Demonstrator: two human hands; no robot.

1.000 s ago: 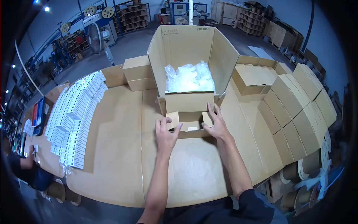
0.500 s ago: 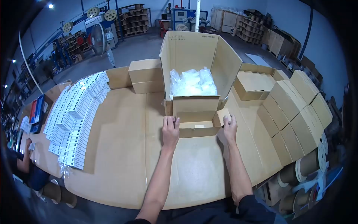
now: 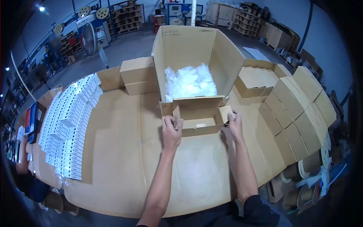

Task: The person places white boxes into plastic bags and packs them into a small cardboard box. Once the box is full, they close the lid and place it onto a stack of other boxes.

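A small open cardboard box (image 3: 200,131) stands in front of the large carton, its back flap raised and a small white patch visible on its floor. My left hand (image 3: 172,132) is closed on the box's left edge. At the right end, my right hand (image 3: 235,125) pinches the box by its side flap. Behind it, the large open carton (image 3: 229,56) holds clear plastic bags (image 3: 191,81).
Stacked small white boxes (image 3: 70,125) are on the left of the cardboard-covered table (image 3: 117,151). Closed brown boxes (image 3: 298,113) are piled at the right, others (image 3: 140,75) at the back. A co-worker's arm (image 3: 23,157) shows at far left.
The view has shifted slightly. The left side flap of the small box now stands up beside my left hand. Both hands remain at its ends. The co-worker's arm has moved up.
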